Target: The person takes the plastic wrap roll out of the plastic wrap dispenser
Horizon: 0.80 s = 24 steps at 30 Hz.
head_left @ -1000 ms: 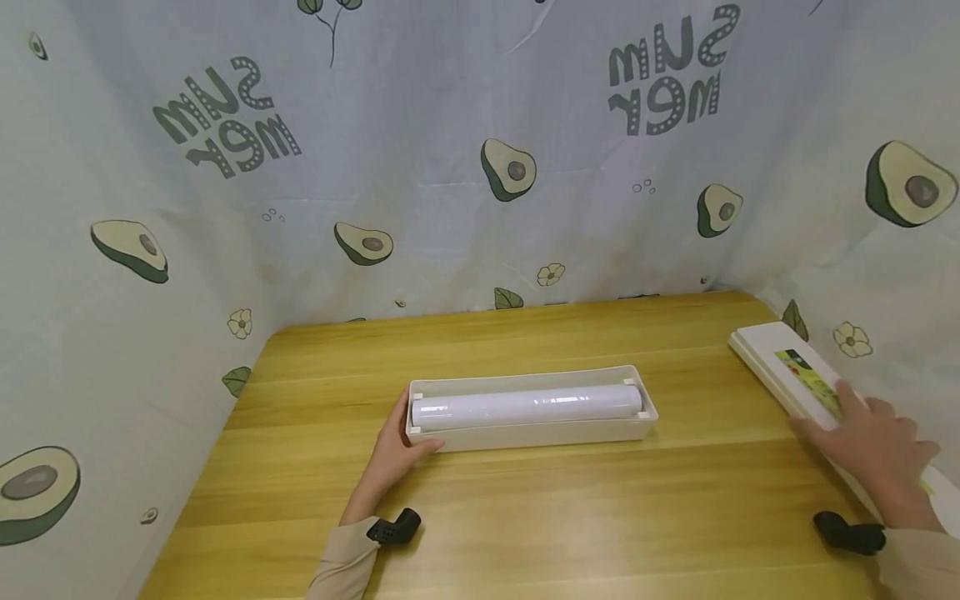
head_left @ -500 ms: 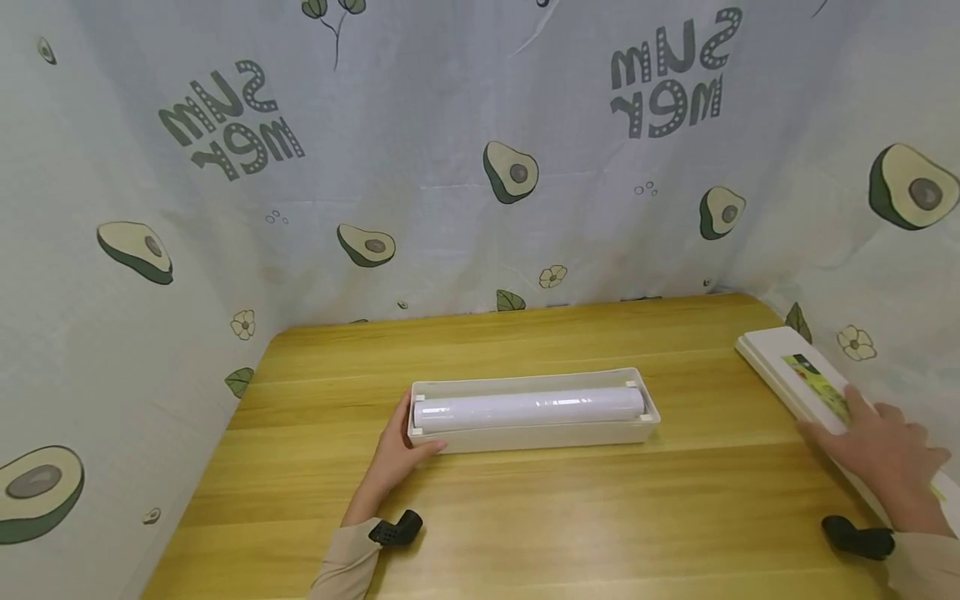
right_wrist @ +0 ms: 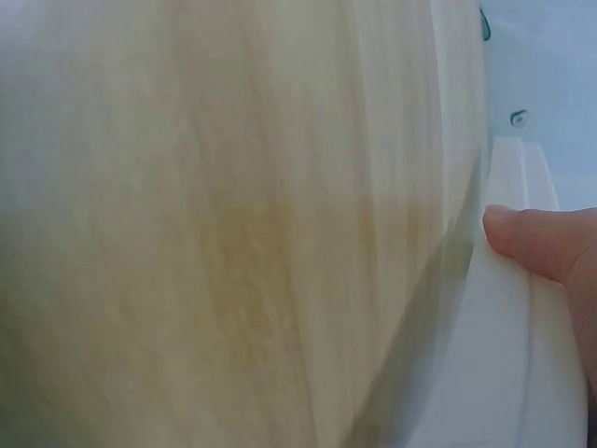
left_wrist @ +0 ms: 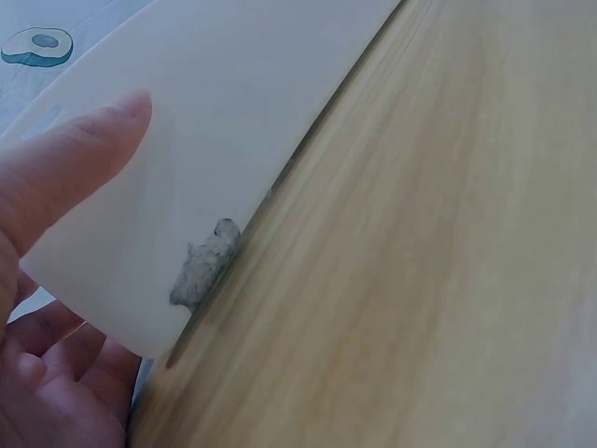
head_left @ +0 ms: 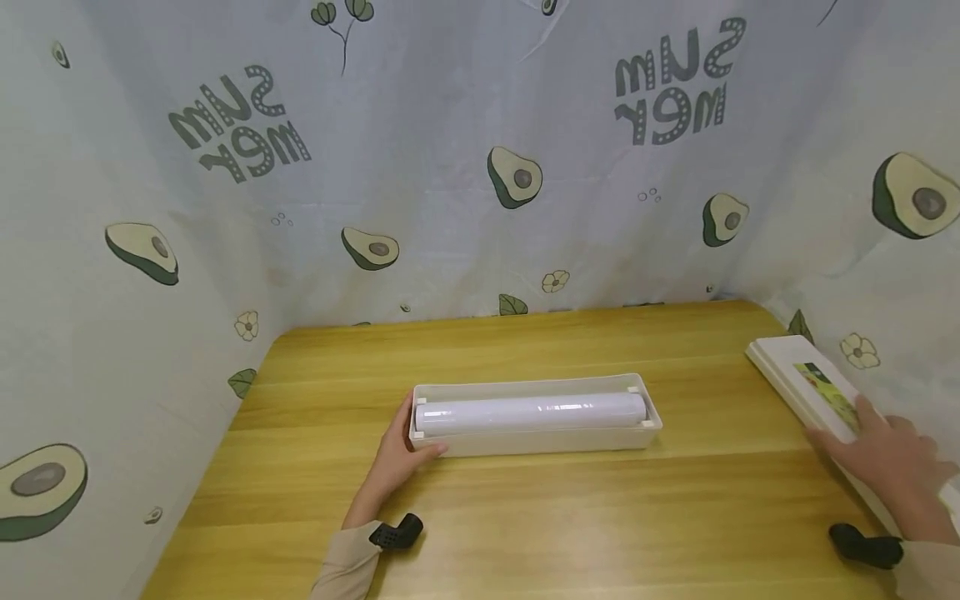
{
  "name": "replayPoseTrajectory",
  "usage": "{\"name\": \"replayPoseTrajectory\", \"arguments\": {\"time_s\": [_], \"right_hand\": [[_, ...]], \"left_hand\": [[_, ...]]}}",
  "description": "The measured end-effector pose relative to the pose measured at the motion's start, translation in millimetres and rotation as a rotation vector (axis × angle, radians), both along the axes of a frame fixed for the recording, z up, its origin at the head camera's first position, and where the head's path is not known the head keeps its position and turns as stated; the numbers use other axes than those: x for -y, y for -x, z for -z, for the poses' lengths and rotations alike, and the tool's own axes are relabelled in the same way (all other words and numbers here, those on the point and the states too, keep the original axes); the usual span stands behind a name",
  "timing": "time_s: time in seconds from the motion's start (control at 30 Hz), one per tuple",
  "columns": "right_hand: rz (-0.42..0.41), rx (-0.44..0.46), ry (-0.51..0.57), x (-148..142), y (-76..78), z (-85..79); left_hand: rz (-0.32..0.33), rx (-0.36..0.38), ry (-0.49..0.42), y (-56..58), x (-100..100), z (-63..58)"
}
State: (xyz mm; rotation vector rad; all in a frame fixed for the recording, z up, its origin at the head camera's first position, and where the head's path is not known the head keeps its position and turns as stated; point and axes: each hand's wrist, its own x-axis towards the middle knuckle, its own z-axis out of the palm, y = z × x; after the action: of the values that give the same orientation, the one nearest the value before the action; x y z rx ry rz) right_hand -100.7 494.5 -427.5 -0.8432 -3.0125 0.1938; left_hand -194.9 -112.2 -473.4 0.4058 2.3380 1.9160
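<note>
A long white open box [head_left: 525, 443] lies on the wooden table, with a glossy white roll [head_left: 528, 412] inside it, likely cling film. My left hand [head_left: 397, 458] grips the box's left end. Its thumb [left_wrist: 93, 154] presses the front wall, and the other fingers curl behind the end. A grey patch [left_wrist: 205, 266] marks that wall's lower edge. At the table's right side my right hand [head_left: 892, 462] holds a long white lid [head_left: 787, 362] across its width. This lid bears a yellow-green label [head_left: 828, 393]. The right thumb [right_wrist: 532, 238] lies against its near side edge.
The wooden table [head_left: 540, 517] carries the box near its middle. An avocado-print curtain [head_left: 450, 167] hangs around the back and both sides. The lid lies slanted close to the right curtain. Black wrist cameras [head_left: 397, 532] sit on both sleeves.
My right hand and the lid have moved a little to the right. The left hand keeps its grip on the box, which stays in place. The head view has tilted slightly.
</note>
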Motion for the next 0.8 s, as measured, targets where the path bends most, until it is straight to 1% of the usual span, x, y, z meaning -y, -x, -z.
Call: {"name": "replayPoseTrajectory", "arguments": {"time_s": [0.23, 0.6, 0.8], "right_hand": [[0.000, 0.004, -0.003, -1, -2.7, 1.5], [0.002, -0.022, -0.004, -9, -5.1, 6.6], [-0.005, -0.037, 0.004, -13, -4.7, 10.4]], "left_hand": [[-0.007, 0.003, -0.003, -3.9, -1, -1.0], [-0.002, 0.005, -0.006, -3.7, -2, 0.9], [-0.011, 0.002, -0.006, -4.0, -2, -2.3]]}}
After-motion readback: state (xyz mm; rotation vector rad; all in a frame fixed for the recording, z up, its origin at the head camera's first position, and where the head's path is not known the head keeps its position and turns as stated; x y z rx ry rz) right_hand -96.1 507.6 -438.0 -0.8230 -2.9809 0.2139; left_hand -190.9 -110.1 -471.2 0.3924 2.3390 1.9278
